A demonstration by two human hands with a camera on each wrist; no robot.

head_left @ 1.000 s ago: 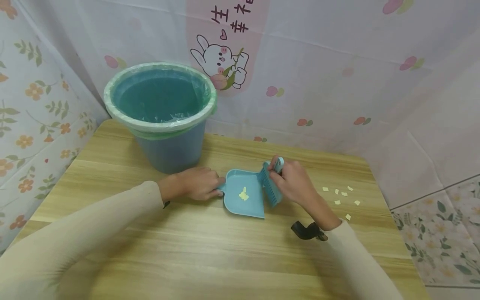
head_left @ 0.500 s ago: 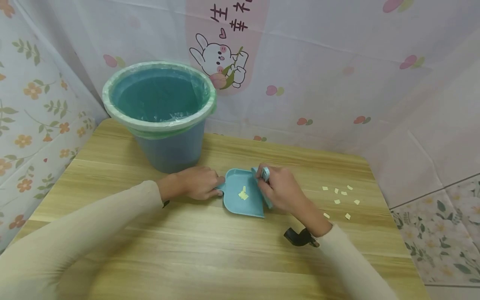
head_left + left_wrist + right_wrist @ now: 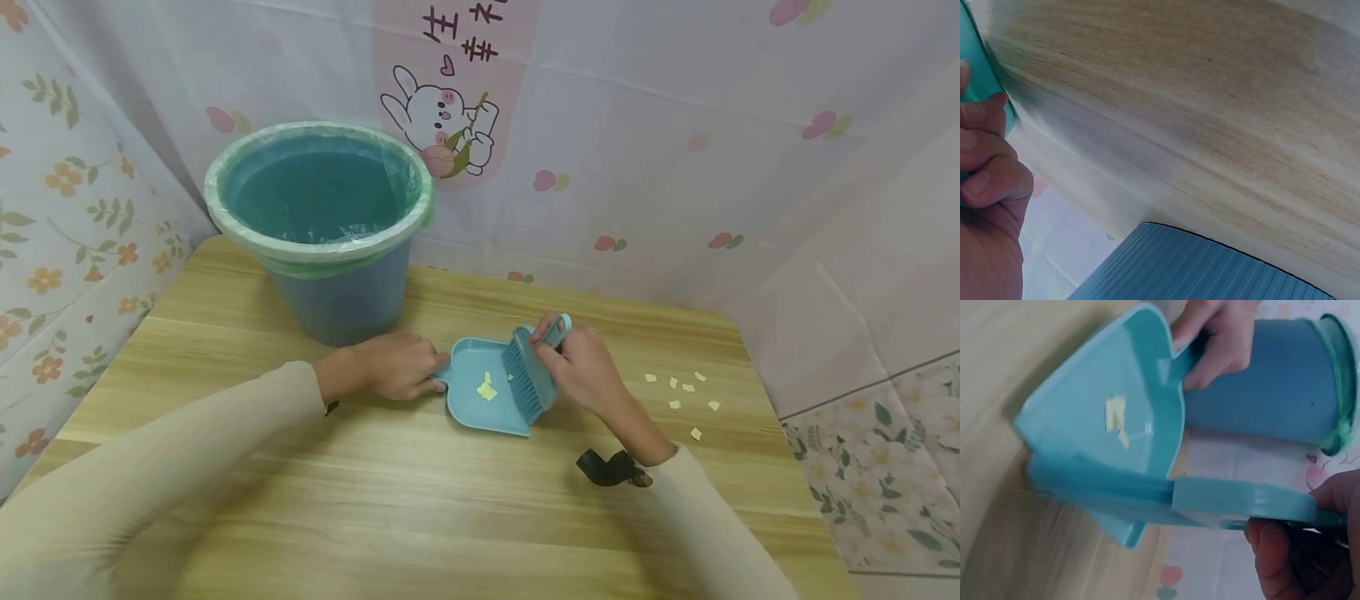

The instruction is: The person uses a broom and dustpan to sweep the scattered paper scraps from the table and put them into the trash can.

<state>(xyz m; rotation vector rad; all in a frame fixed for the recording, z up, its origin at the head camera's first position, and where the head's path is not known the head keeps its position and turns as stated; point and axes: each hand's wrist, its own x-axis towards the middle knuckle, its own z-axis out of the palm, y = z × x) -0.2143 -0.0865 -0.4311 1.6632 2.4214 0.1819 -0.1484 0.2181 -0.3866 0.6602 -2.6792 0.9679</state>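
Note:
My left hand point(image 3: 401, 367) grips the short handle of a light blue dustpan point(image 3: 472, 412), which lies on the table with its mouth facing right. Inside the pan sits a small heap of yellow paper scraps point(image 3: 487, 390), and one more scrap shows beside the bristles. In my right hand point(image 3: 588, 367) is the handle of a matching blue hand brush point(image 3: 534, 371). Its bristles overlap the pan's open edge, as the right wrist view also shows. Several loose yellow paper bits point(image 3: 675, 404) lie on the table to the right of my right hand.
A blue trash bin point(image 3: 341, 300) with a clear-looking liner over its rim stands at the back left, close behind my left hand. The wooden table point(image 3: 420, 508) ends at a printed cloth backdrop point(image 3: 622, 167).
The brush swung left over the pan's mouth, then back slightly right and tilted, its bristles now facing the pan. One scrap now shows by the bristles. The left hand and dustpan stay put.

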